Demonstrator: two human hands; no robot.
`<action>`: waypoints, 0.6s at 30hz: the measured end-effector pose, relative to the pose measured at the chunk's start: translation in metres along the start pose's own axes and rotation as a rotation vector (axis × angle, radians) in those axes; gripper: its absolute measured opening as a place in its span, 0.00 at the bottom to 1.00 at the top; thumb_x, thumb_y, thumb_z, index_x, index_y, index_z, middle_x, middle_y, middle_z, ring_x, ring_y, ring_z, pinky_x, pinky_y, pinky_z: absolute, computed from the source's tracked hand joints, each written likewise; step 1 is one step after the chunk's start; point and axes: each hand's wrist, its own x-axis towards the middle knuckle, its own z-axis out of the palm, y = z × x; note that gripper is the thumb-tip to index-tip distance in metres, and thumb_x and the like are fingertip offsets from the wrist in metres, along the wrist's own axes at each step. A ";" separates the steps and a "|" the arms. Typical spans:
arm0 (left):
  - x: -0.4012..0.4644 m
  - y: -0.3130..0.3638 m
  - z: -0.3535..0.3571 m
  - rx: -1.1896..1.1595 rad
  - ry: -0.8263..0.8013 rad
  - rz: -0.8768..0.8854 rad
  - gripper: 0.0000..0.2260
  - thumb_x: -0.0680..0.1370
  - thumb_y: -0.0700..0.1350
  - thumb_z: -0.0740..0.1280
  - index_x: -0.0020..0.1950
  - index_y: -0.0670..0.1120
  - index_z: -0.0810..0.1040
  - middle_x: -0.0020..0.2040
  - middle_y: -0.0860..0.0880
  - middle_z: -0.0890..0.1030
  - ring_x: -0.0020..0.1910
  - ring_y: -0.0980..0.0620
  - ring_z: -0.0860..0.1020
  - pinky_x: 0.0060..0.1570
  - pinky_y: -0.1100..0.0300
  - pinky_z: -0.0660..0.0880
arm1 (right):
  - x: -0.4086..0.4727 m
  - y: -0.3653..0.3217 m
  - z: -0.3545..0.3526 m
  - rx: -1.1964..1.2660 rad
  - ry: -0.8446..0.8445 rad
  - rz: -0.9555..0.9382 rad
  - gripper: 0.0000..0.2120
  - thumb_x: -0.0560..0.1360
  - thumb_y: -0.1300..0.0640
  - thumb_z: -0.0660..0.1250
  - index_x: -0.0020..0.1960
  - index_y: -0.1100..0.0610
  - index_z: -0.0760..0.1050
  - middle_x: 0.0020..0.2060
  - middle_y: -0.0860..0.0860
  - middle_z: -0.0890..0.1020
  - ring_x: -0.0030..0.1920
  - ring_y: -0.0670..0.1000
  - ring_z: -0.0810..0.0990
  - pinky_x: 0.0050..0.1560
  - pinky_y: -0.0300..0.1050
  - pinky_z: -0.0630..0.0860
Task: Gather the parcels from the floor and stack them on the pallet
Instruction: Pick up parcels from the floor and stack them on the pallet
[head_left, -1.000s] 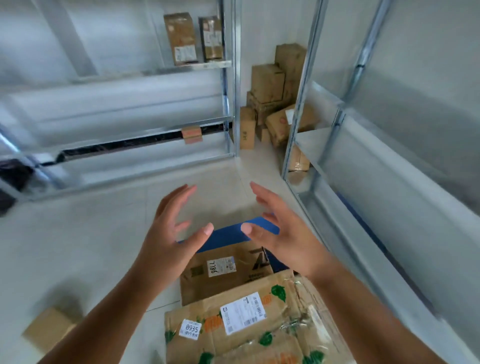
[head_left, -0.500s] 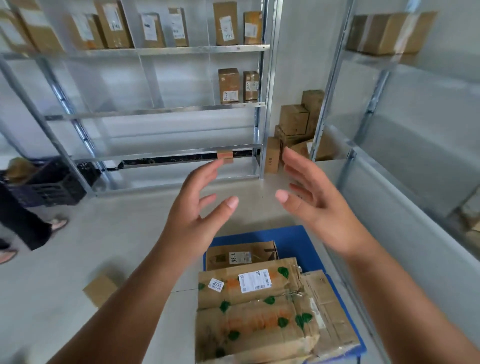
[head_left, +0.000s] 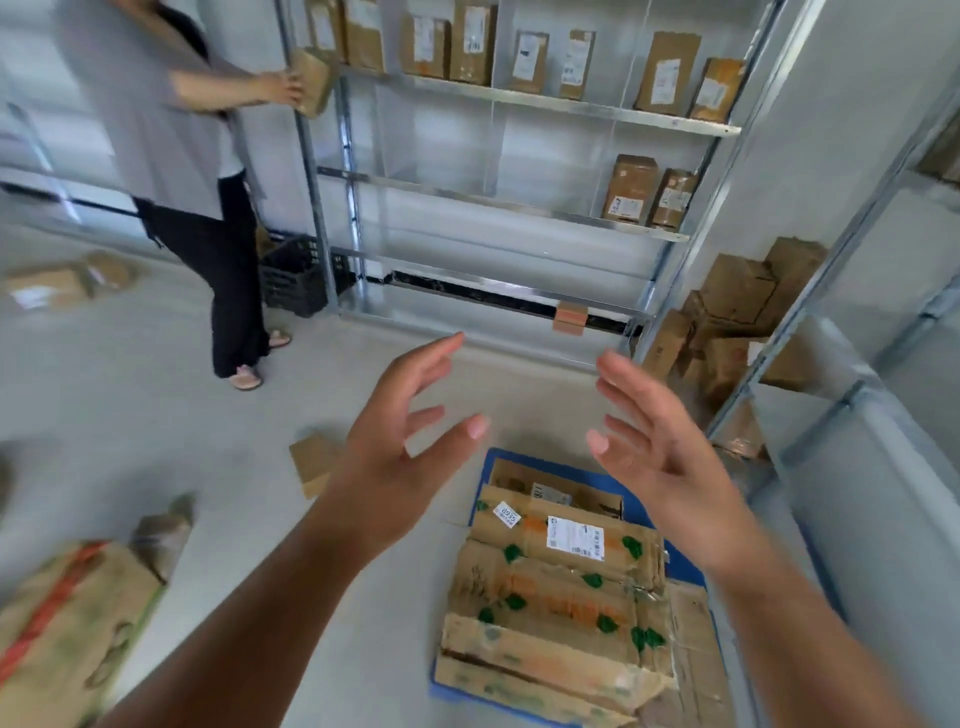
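grey floor (head_left: 130, 405) holds a small parcel (head_left: 310, 465); looks light, stiff, grip its sides; my left hand (head_left: 400, 457) and right hand (head_left: 660, 457) spread, empty.

I stand in a parcel storeroom. Metal shelving (head_left: 519, 98) carries labelled cardboard parcels (head_left: 524, 61); more cartons (head_left: 737, 301) are heaped in the corner. A blue pallet (head_left: 680, 566) holds stacked boxes, and loose parcels (head_left: 47, 286) lie on the floor.

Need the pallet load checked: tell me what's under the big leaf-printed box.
The leaf-printed box lies on flatter cardboard parcels on the blue pallet. Whatever sits directly beneath it is covered.
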 end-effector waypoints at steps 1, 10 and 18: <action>-0.009 0.005 -0.006 0.021 0.035 -0.004 0.29 0.76 0.59 0.71 0.77 0.67 0.67 0.73 0.69 0.72 0.74 0.64 0.72 0.66 0.66 0.76 | 0.001 0.000 0.004 0.015 -0.033 -0.013 0.39 0.70 0.30 0.71 0.78 0.35 0.62 0.77 0.34 0.67 0.77 0.38 0.65 0.78 0.54 0.65; -0.116 0.055 -0.025 0.158 0.386 -0.061 0.27 0.80 0.56 0.71 0.78 0.57 0.71 0.75 0.60 0.73 0.77 0.57 0.71 0.71 0.42 0.75 | -0.007 -0.007 0.033 0.106 -0.363 -0.112 0.42 0.68 0.26 0.70 0.78 0.34 0.61 0.77 0.32 0.67 0.77 0.39 0.67 0.78 0.55 0.65; -0.223 0.087 -0.055 0.205 0.666 -0.137 0.27 0.76 0.59 0.73 0.75 0.63 0.73 0.76 0.57 0.74 0.78 0.56 0.70 0.74 0.40 0.72 | -0.036 -0.031 0.115 0.192 -0.640 -0.207 0.37 0.69 0.28 0.69 0.75 0.26 0.61 0.76 0.29 0.66 0.76 0.35 0.66 0.77 0.49 0.64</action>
